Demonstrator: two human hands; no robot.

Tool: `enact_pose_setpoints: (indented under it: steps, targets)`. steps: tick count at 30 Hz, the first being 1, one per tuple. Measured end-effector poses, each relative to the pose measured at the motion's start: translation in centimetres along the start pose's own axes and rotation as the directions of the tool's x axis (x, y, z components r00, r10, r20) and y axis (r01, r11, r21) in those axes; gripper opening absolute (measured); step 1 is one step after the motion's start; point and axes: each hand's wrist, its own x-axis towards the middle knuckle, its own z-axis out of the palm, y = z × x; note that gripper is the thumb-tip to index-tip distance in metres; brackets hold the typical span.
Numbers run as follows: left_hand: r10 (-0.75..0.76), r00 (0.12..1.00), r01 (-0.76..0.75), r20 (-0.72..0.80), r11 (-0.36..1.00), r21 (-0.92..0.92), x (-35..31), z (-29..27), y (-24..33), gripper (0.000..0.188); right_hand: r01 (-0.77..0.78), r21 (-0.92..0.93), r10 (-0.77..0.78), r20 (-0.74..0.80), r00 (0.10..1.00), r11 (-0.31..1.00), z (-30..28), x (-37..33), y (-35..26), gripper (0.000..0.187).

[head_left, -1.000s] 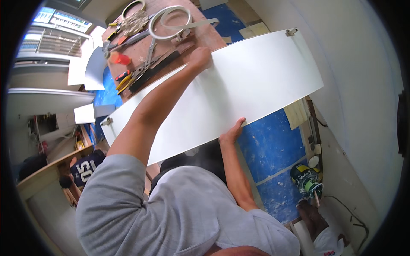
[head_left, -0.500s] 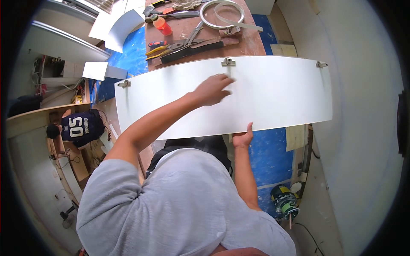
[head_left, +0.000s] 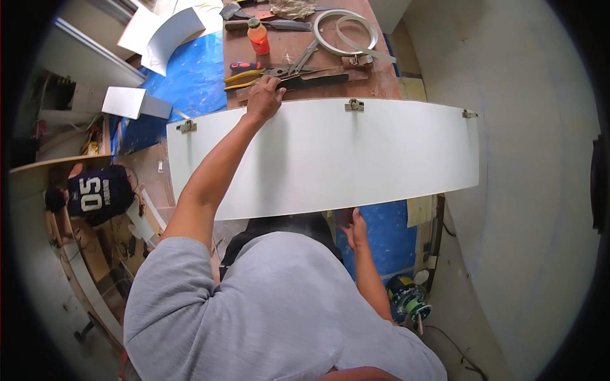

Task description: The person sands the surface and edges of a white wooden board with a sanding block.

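Since the earlier frames, panel [head_left: 330,159] has swung from a tilt to lie level across the view, and left hand [head_left: 264,98] has slid from mid-face to the far long edge.

Left hand: fingers curled over that edge, gripping it, just beside pliers [head_left: 254,71].
Right hand [head_left: 353,227]: at the near long edge, fingers tucked under the panel; grip not visible, cannot tell.

Panel: white, smooth, matte, long rectangle with rounded corners. Three small metal clips [head_left: 354,105] on the far edge. It spans the near end of workbench [head_left: 381,82], overhanging both sides.

Workbench: brown, worn wood. On it an orange bottle [head_left: 257,37] and a coiled metal strip [head_left: 346,32]. Blue sheet [head_left: 190,76] covers the floor to the left.
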Motion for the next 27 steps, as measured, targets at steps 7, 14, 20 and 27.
enact_pose_setpoints:
  steps: [7, 14, 20, 27]
  targets:
    - [0.145, 0.987, -0.141, 0.072, 0.988, -0.06, 5.2, 3.6, 2.1, 0.02, 0.08, -0.973, -0.505, -0.041, 0.862, 0.216, -15.7, -5.3, 10.8, 0.024]
    - [0.183, 0.957, -0.144, 0.226, 0.974, -0.177, 10.4, 7.5, 9.9, 0.038, -0.216, -0.751, -0.097, -0.349, 0.932, 0.625, -17.0, -10.4, 10.9, 0.023]
    - [0.115, 0.92, -0.113, 0.374, 0.993, -0.027, 14.9, 11.5, 15.4, 0.043, 0.038, -0.877, -0.309, -0.128, 0.943, 0.478, -18.7, -7.5, 4.9, 0.025]
    - [0.065, 0.914, -0.156, 0.4, 0.967, 0.199, 17.7, 13.6, 15.0, 0.038, 0.163, -0.939, -0.292, 0.072, 0.954, 0.301, -23.7, 0.0, -10.8, 0.031]
